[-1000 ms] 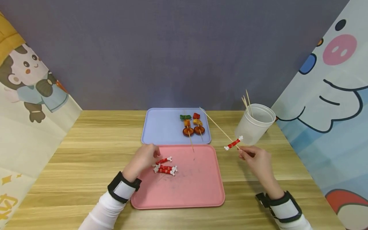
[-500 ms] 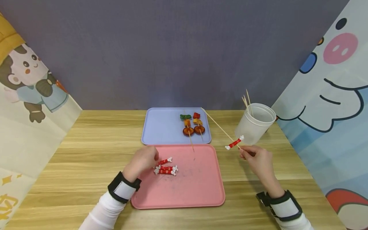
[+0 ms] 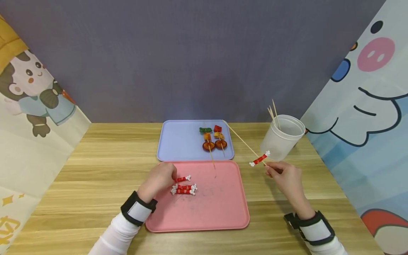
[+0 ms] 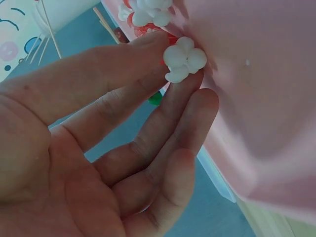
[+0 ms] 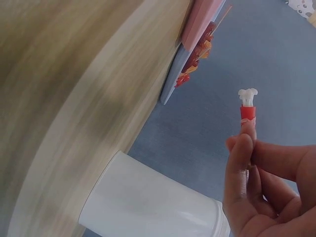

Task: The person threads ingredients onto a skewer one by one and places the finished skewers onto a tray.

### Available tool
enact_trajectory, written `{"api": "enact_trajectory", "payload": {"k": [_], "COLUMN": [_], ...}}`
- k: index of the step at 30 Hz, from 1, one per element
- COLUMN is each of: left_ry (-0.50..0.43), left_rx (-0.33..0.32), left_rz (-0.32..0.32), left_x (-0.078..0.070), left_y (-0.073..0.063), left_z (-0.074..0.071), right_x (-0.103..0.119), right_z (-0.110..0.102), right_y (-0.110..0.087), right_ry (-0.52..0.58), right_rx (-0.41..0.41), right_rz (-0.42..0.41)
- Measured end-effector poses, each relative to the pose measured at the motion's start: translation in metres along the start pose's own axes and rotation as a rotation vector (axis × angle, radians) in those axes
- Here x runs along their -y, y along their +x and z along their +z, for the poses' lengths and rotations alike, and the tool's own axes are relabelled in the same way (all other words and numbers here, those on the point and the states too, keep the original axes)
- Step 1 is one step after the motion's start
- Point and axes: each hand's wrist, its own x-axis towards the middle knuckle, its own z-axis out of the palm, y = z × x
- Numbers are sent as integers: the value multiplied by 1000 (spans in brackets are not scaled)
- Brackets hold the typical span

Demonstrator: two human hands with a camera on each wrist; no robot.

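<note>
My right hand (image 3: pixel 287 179) pinches the lower end of a bamboo skewer (image 3: pixel 240 138) between thumb and fingers. Near those fingertips a red roll with white knobbed ends (image 3: pixel 259 159) is threaded crosswise on it. Over the pink tray (image 3: pixel 220 212), the thumb and finger of my left hand (image 3: pixel 159 178) pinch a like red roll (image 3: pixel 181 179), whose white knobs (image 4: pixel 185 58) poke out from the fingertips in the left wrist view. Two more red rolls (image 3: pixel 183 191) lie side by side on the tray just in front of it.
Behind the pink tray sits a blue tray (image 3: pixel 180 141) with two loaded skewers (image 3: pixel 208 145), one overhanging the pink tray. A white tub (image 3: pixel 282 140) with several bare skewers (image 3: pixel 275 113) stands at the right, near the back wall (image 3: pixel 204 63).
My left hand has dropped slightly toward the tray, and the roll at its fingers has shifted a little. The right hand and its skewer stay nearly still.
</note>
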Motion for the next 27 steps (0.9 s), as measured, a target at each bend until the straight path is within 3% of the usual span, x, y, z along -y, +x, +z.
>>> {"api": "enact_trajectory", "payload": {"k": [8, 12, 20, 27], "left_ry": [-17, -49, -200, -360], "left_rx": [-4, -52, -288, -449], "left_rz": [4, -14, 11, 25], "left_x": [3, 5, 4, -4], "left_y": [2, 4, 12, 16], "left_z": [-1, -6, -18, -33], "right_x": [1, 4, 20, 39], "right_z": [1, 1, 2, -4], "right_y": [1, 1, -3, -4], "right_ry": [-1, 19, 57, 45], "right_rx": [1, 24, 71, 88], "right_rz": [-4, -15, -98, -135]}}
